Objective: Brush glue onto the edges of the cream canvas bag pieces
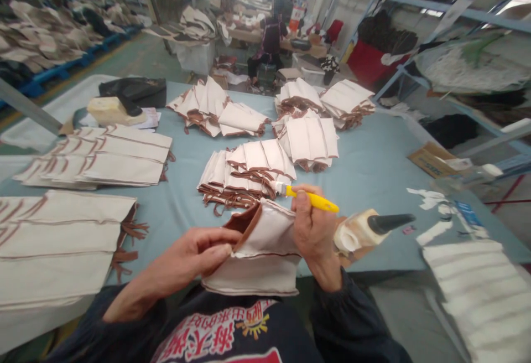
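A cream fabric piece with brown edging (269,236) is held up near my body, its brown inner side showing at the top. My left hand (199,252) pinches its left edge, fingers partly inside the fold. In my right hand (309,227) is a brush with a yellow handle (319,201), its bristles pointing left. The right hand also rests against the fabric's right side; whether it grips it I cannot tell. Just to the right lies a cut-open pale container (357,233) with a dark nozzle or handle.
Stacks of similar cream pieces (244,169) lie on the blue-green table (178,169), with more stacks (62,241) at left. White strips (435,230) and a cardboard box (433,159) are at right. A seated person (271,36) is beyond the table.
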Tool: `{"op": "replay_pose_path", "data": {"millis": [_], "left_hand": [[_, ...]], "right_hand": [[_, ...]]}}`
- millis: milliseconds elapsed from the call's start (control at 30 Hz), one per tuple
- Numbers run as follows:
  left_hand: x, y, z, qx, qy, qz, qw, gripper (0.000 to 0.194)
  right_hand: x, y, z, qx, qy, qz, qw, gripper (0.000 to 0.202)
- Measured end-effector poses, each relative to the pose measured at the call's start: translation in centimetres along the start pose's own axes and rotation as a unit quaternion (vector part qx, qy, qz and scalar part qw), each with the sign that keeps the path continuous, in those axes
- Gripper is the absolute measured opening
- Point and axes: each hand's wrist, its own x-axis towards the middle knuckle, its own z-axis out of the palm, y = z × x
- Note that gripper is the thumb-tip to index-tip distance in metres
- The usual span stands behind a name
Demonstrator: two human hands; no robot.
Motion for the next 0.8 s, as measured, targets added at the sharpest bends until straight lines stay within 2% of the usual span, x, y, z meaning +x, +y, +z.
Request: {"op": "replay_pose_path", "data": {"millis": [167,267,367,500,567,667,800], "left_hand": [[0.5,-1.2,1.4,0.165,0.019,0.078,0.983,0.025],[0.7,-1.3,2.3,0.201,0.019,0.118,0.972,0.032],[0.4,-1.2,2.6,0.227,0.017,0.129,0.965,0.030],[-0.1,-2.0,2.2,0.242,0.015,0.113,0.964,0.028],[-0.5,-2.8,2.0,0.242,0.043,0.103,0.964,0.023],[-1.1,-3.5,1.8,0.246,0.085,0.094,0.961,0.023],[-1.3,-2.5,1.9,0.249,0.104,0.118,0.956,0.023]], "right_hand": [[1.0,1.5,0.7,-0.010,-0.002,0.030,0.999,0.034],[1.1,2.2,1.8,0.009,-0.024,0.041,0.999,0.033],[0.9,2.6,2.2,0.032,-0.015,0.042,0.998,0.031],[-0.2,1.6,0.3,0.115,-0.003,0.042,0.992,0.027],[-1.0,0.5,-1.3,0.172,-0.025,0.042,0.984,0.026],[-2.2,-1.0,-3.2,0.227,-0.075,0.005,0.971,0.027],[-2.6,-3.0,-3.5,0.264,-0.108,-0.056,0.957,0.029]]}}
